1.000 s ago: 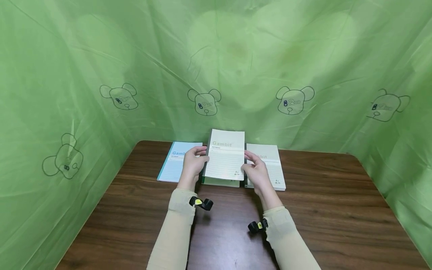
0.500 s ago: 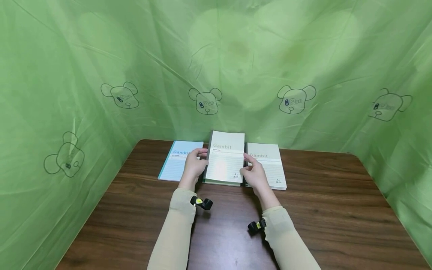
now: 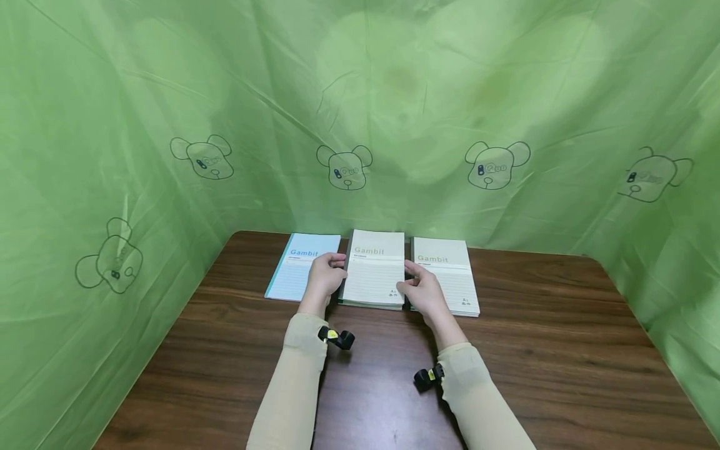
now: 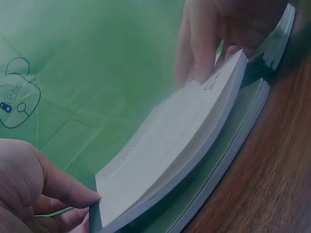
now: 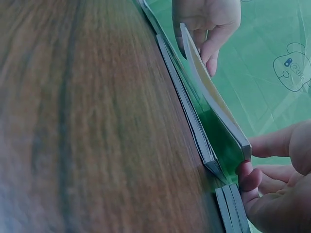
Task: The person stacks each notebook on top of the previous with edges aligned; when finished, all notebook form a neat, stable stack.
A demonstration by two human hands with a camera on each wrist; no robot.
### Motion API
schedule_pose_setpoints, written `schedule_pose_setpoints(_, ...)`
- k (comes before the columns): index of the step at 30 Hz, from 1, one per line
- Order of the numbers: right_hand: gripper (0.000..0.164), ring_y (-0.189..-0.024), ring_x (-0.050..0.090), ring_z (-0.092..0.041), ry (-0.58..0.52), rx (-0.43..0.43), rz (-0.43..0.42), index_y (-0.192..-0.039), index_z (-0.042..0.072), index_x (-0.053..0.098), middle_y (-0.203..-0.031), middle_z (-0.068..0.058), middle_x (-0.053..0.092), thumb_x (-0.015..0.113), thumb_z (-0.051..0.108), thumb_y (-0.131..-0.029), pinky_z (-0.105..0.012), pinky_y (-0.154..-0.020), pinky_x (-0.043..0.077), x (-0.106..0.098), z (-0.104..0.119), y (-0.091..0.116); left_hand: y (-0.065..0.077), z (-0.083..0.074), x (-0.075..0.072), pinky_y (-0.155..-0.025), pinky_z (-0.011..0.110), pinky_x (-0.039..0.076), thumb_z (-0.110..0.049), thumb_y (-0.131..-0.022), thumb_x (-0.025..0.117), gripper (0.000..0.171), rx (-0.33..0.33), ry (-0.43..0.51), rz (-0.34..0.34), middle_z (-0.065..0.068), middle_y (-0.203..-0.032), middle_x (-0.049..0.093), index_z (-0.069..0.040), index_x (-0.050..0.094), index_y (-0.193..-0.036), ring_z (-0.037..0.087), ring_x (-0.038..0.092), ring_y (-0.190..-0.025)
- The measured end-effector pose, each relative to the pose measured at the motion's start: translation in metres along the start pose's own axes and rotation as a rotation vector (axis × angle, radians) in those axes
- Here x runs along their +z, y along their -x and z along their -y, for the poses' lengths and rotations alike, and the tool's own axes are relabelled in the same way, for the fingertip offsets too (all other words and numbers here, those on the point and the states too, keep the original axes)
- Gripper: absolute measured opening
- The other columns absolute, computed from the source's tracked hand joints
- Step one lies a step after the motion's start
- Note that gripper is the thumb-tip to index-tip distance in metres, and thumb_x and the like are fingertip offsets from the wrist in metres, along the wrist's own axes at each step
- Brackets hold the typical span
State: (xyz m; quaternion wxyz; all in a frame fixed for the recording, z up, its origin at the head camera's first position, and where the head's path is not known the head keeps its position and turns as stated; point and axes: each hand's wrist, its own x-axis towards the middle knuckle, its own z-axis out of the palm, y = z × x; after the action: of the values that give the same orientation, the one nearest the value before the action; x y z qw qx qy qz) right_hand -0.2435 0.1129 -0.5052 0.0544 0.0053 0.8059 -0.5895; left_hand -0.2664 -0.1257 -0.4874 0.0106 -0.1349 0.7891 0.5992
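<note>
Between my two hands is a pale grey notebook (image 3: 374,269) with "Gambit" on its cover and a dark spine. My left hand (image 3: 325,276) pinches the spine side, thumb on top. At the opposite edge my right hand (image 3: 425,290) grips it between thumb and fingers. In the right wrist view the held notebook (image 5: 214,99) bows slightly, with a gap to the notebooks below it. Directly underneath lies a green-covered notebook (image 4: 218,150), mostly hidden in the head view.
A light blue notebook (image 3: 294,278) lies to the left, partly behind my left hand. To the right, a stack of grey notebooks (image 3: 450,275) lies close to my right hand. The brown wooden table (image 3: 562,337) ends at a green curtain (image 3: 416,112) behind.
Both hands have brought the grey notebook down over the green one, and its far edge has dropped. The green cover that showed below its near edge is now almost covered.
</note>
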Motion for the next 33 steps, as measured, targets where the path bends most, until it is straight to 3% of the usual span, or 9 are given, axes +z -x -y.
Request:
schedule_pose_setpoints(12,0.068,-0.118,0.066,-0.03,0.102,-0.025,0.007,-0.163,-0.003,0.045,-0.159,-0.019,0.058,0.07,0.003,-0.1,-0.028,-0.084,0.054,0.001,0.0013,0.0009,-0.0011,0.0053,-0.0005,-0.097,0.047,0.056,0.01,-0.096,0.061,0.039,-0.013,-0.074,-0.025,0.016,-0.126,0.069,-0.002,0.072,-0.132,0.035,0.065,-0.116)
schedule_pose_setpoints(18,0.063,-0.093,0.07,-0.023,0.2,-0.033,-0.012,-0.158,-0.004,0.053,-0.153,-0.021,0.063,0.07,0.005,-0.098,-0.028,-0.072,0.054,-0.0011,0.0025,0.0012,-0.0019,0.0067,0.0017,-0.093,0.044,0.056,0.011,-0.093,0.061,0.04,0.02,-0.143,-0.05,0.015,-0.122,0.071,-0.002,0.073,-0.129,0.034,0.065,-0.114)
schedule_pose_setpoints(22,0.06,-0.088,0.07,-0.02,0.25,-0.045,-0.007,-0.155,-0.003,0.056,-0.151,-0.021,0.064,0.071,0.007,-0.097,-0.03,-0.073,0.054,-0.0028,0.0034,0.0018,-0.001,0.0058,0.0023,-0.094,0.046,0.055,0.012,-0.09,0.061,0.042,0.05,-0.184,-0.054,0.016,-0.121,0.072,-0.001,0.074,-0.129,0.035,0.065,-0.115)
schedule_pose_setpoints(33,0.058,-0.095,0.07,-0.023,0.259,-0.053,0.045,-0.155,-0.004,0.056,-0.15,-0.021,0.065,0.072,0.009,-0.1,-0.034,-0.084,0.055,-0.0059,0.0066,0.0032,-0.003,0.0044,-0.0015,-0.111,0.052,0.051,0.008,-0.088,0.065,0.056,0.083,-0.372,0.046,0.017,-0.139,0.07,-0.003,0.069,-0.144,0.036,0.061,-0.136)
